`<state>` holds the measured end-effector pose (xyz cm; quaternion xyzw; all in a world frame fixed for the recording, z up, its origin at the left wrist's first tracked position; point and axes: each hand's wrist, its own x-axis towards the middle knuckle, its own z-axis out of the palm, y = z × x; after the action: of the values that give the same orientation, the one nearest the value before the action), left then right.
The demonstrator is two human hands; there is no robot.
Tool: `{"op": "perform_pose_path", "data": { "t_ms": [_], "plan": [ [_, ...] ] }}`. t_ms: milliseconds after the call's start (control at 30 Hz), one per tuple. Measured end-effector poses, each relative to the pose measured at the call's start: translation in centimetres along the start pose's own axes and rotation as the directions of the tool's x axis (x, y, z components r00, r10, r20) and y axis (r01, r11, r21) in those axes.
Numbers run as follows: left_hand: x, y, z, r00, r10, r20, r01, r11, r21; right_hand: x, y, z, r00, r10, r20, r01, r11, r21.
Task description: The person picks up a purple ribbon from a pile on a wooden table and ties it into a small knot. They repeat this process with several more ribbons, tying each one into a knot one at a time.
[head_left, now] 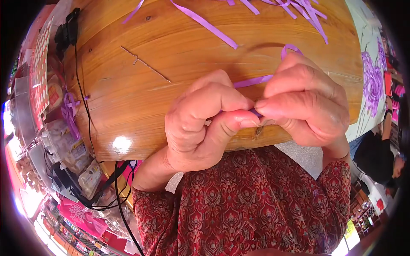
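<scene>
Purple ribbon (253, 81) is pinched between the person's two hands, above the near edge of the wooden table (104, 102). The left hand (198, 121) has its thumb and index finger drawn together, clamped on a small part of it, with the other fingers curled toward the palm. The right hand (309, 100) does likewise, thumb and forefinger closed on the same spot, so the fingertips of both hands meet or nearly meet; only a short, dark purple bit shows between them. Beyond the knuckles, a length of the ribbon spans the gap between the hands, and a loop rises behind the right one.

Farther out, a thin metal rod (153, 69) with a short side piece lies on the table, to the left and apart from both hands. One loose purple strip (209, 27) lies slantwise beyond them, and more strips (311, 16) spread at the far edge. Along the left side run a black cable (81, 81), a small purple bundle (70, 114) and clear plastic packets (68, 141). At far right, a larger purple coil (373, 85) rests on a pale surface (356, 127).
</scene>
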<state>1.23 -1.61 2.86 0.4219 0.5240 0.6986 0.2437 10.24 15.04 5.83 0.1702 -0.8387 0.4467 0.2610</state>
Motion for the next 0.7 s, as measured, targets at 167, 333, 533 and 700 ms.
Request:
{"op": "perform_pose_path", "data": {
  "t_ms": [167, 333, 533, 700],
  "plan": [
    [-0.3, -0.9, 0.1, 1.0, 0.019, -0.017, -0.019, 1.0, 0.014, -0.2, 0.4, 0.1, 1.0, 0.013, 0.019, -0.012, 0.999, -0.043],
    [-0.1, -0.8, 0.7, 0.95, -0.305, -0.069, 0.257, 0.886, -0.386, -0.3, 1.7, -0.2, 0.981, 0.184, 0.061, -0.189, 0.978, 0.085],
    [0.1, -0.2, 1.0, 0.851, -0.515, -0.098, 0.374, 0.727, -0.576, -0.7, 2.0, 0.5, 0.957, 0.282, 0.068, -0.29, 0.936, 0.2],
    [0.6, 0.2, 0.7, 0.84, -0.529, -0.12, 0.353, 0.701, -0.619, -0.8, 2.5, 0.8, 0.946, 0.323, 0.034, -0.322, 0.92, 0.222]
  ]
}}
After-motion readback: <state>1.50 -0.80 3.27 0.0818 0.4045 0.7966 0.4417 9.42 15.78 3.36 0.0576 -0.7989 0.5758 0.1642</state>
